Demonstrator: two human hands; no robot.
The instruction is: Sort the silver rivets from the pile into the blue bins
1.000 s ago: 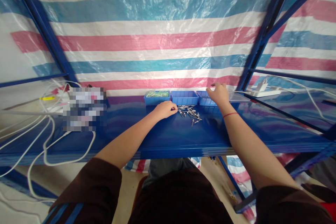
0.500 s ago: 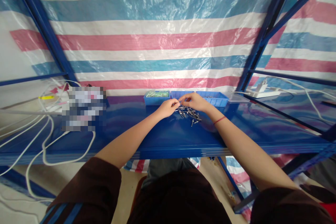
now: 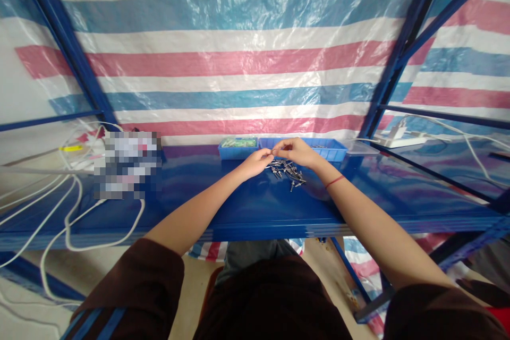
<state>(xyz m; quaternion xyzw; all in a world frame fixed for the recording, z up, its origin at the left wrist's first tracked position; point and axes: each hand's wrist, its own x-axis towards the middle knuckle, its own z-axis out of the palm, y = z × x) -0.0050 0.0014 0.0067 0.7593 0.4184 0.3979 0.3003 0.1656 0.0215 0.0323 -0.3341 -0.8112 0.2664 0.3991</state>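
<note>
My left hand (image 3: 258, 162) and my right hand (image 3: 295, 153) meet at their fingertips above the blue table. Both are closed in a pinch; whatever sits between the fingers is too small to make out. Just below them lies a loose pile of small metal pieces (image 3: 290, 172), thin and pin-like with thicker ends. Behind my hands stand a blue bin with green-and-white packets (image 3: 239, 143), a middle blue bin (image 3: 268, 143) partly hidden by my right hand, and a right blue bin (image 3: 334, 151) with a few small metal pieces inside.
A clear plastic lid (image 3: 362, 147) lies right of the bins. White cables (image 3: 71, 212) hang over the table's left edge beside a blurred-out object (image 3: 127, 164). A white power strip (image 3: 400, 139) is at the right. Blue metal posts (image 3: 392, 58) frame the striped sheet (image 3: 239, 64).
The fingertips of both hands have drawn closer together. My right hand has shifted slightly up, and its fingers have closed toward the left hand's. The pile looks the same.
</note>
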